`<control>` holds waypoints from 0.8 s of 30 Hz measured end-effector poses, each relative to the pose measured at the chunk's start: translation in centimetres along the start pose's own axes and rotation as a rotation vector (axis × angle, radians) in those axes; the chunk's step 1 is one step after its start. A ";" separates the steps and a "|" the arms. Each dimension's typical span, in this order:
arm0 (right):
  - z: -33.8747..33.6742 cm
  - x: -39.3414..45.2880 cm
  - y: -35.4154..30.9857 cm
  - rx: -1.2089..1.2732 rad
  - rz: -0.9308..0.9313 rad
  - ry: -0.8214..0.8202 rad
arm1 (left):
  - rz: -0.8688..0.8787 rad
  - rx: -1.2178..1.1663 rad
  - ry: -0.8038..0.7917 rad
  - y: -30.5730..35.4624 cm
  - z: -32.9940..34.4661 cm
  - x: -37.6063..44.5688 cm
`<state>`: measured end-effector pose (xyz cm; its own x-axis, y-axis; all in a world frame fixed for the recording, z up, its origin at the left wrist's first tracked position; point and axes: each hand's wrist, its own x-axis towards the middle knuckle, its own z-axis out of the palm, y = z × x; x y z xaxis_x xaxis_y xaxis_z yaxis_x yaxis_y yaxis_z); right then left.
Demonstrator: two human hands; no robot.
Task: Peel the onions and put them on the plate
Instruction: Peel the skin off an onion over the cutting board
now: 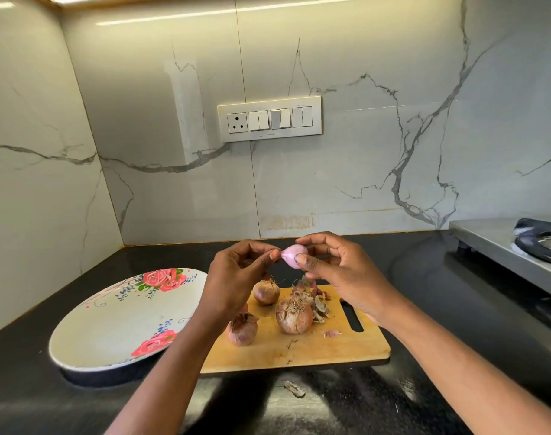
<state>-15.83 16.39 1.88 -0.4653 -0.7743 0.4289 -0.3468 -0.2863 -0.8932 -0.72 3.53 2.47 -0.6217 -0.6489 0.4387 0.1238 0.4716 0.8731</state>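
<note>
Pink peeled onion (294, 255) being pinched by right hand (337, 271), left hand (236, 277) pinching its tip; three unpeeled onions (293, 314) waiting on board (330, 350), plate (110, 324) left holding none.

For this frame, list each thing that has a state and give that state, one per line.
Small onion: peeled pink, held in the air between both hands.
Left hand: pinches the small onion's tip.
Right hand: grips the small onion.
Three onions: unpeeled, on the cutting board.
Plate: holds no onions.
Cutting board: strewn with peels.
Scrap: lying on the counter.
</note>
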 end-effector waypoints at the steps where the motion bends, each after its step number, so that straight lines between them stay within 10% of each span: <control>1: 0.0 0.0 0.0 -0.019 -0.002 0.010 | 0.000 0.018 0.013 -0.1 0.0 0.0; 11: 0.6 -0.1 0.2 -0.143 -0.058 0.015 | -0.006 0.111 0.046 -0.1 0.0 0.2; 24: 0.5 0.2 0.3 0.372 0.141 -0.052 | -0.063 -0.116 -0.049 0.8 0.4 -0.4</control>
<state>-15.59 15.84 1.67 -0.4421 -0.8453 0.3001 0.0401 -0.3529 -0.9348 -0.68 4.41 2.94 -0.6678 -0.6435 0.3742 0.1704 0.3572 0.9184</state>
